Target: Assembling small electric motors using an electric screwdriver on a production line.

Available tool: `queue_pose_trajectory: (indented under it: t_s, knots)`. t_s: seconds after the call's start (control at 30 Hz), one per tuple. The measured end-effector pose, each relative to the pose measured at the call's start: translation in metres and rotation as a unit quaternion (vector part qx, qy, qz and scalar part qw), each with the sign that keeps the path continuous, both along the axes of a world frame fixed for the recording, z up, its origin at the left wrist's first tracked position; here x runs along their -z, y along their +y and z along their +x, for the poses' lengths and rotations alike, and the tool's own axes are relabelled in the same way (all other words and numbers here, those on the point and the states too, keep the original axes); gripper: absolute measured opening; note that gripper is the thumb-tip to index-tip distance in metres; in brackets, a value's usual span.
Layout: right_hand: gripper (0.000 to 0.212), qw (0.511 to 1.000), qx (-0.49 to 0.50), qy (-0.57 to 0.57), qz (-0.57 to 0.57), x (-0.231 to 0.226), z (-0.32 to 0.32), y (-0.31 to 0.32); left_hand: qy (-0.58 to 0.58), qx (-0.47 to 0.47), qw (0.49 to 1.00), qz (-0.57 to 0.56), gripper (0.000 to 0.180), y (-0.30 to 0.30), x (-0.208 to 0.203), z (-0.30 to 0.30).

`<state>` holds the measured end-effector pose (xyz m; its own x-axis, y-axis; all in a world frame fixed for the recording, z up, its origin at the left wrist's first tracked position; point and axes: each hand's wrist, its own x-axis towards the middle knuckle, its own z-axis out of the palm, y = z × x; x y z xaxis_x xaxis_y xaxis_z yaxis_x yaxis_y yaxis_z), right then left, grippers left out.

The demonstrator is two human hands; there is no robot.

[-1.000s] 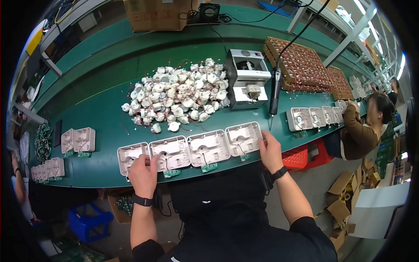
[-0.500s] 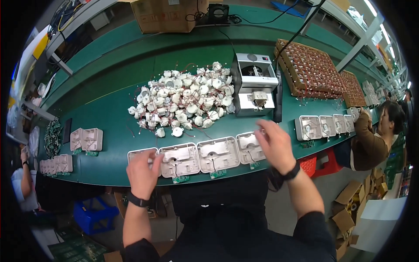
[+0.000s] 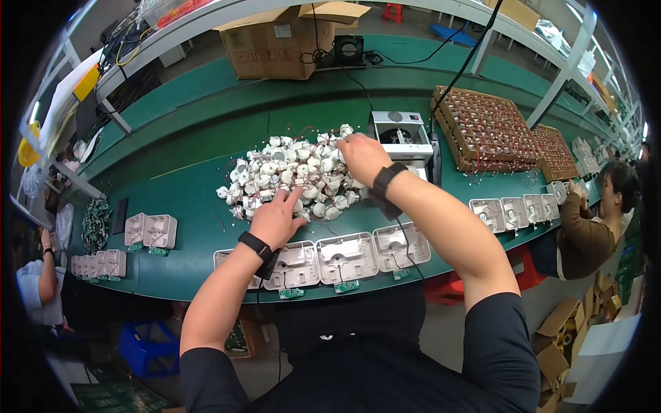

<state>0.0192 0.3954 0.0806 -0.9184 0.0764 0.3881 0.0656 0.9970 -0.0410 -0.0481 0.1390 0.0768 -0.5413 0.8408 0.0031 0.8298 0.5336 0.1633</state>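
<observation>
1. Holds both bare hands out at a heap of small white motor-like parts (image 3: 296, 162) with reddish wires, spread in the middle of the green tabletop (image 3: 189, 199).
2. Has the left hand (image 3: 275, 224) at the heap's near edge, fingers (image 3: 280, 198) extended and spread, thumb stretched out to the side; cannot tell whether touching any part.
3. Has the right hand (image 3: 365, 160) at the heap's far right end, fingers (image 3: 350, 143) bent down among the parts; cannot tell whether closed around one.
4. Wears a black wristband on each arm, with a black cord (image 3: 408, 251) hanging below the right wrist across the rightmost housing of the near row.
5. Has four pale plastic housings (image 3: 346, 256) lined up along the tabletop's near edge, the leftmost partly behind the left arm, with small green circuit boards (image 3: 291, 294) on the near side.
6. Faces a gray benchtop machine (image 3: 403, 127) just right of the heap, partly hidden by the right arm, and, farther right, a cardboard tray (image 3: 482, 127) packed with small wired parts.
7. Shares the tabletop with a brown-sleeved person (image 3: 582, 230) on the right, beside another row of housings (image 3: 513, 215).
8. Has two more housings (image 3: 160, 230) and a pile of green boards (image 3: 96, 224) off to the left.
</observation>
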Motion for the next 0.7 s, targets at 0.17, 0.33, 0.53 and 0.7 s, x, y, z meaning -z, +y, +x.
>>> queue_pose_trajectory:
  t_s: [0.17, 0.33, 0.53, 0.7]
  knots:
    - [0.020, 0.990, 0.014, -0.125, 0.066, 0.013, -0.024, 0.006, 0.025, 0.045, 0.999, 0.008, 0.052, 0.000, 0.022, -0.026]
    - [0.019, 0.987, 0.024, -0.147, 0.068, 0.006, -0.026, 0.001, -0.011, 0.081, 0.995, 0.049, 0.044, -0.004, 0.025, -0.047]
    - [0.032, 0.998, 0.016, -0.014, -0.051, -0.048, -0.009, 0.012, -0.212, 0.005, 0.973, 0.095, 0.037, -0.015, 0.005, -0.066]
    - [0.037, 0.928, 0.048, -0.001, -0.369, -0.101, 0.005, 0.013, -0.467, -0.086, 0.857, 0.200, 0.028, -0.016, 0.004, -0.075]
